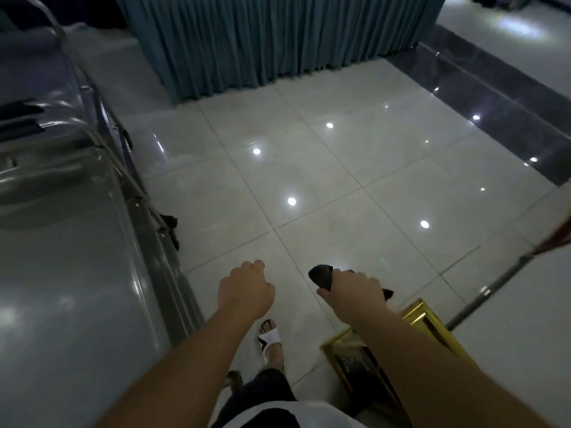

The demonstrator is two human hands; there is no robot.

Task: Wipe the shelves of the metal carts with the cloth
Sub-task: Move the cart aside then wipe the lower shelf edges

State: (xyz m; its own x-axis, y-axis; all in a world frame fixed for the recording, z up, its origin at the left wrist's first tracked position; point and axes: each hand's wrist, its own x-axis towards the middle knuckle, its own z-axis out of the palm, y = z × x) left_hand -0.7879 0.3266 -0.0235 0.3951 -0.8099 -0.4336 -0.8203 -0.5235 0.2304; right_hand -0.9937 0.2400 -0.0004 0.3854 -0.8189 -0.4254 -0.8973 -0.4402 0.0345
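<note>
Metal carts stand in a row along the left, their shiny top shelves facing me. My right hand grips a dark cloth, which sticks out on both sides of the fist, above the floor to the right of the carts. My left hand hangs over the floor just right of the nearest cart's edge, fingers curled, holding nothing and touching nothing.
Glossy white floor tiles spread ahead. A table with a blue pleated skirt stands at the back. A gold-framed stand sits under my right arm, and a metal pole slants at the right. My sandalled foot is below.
</note>
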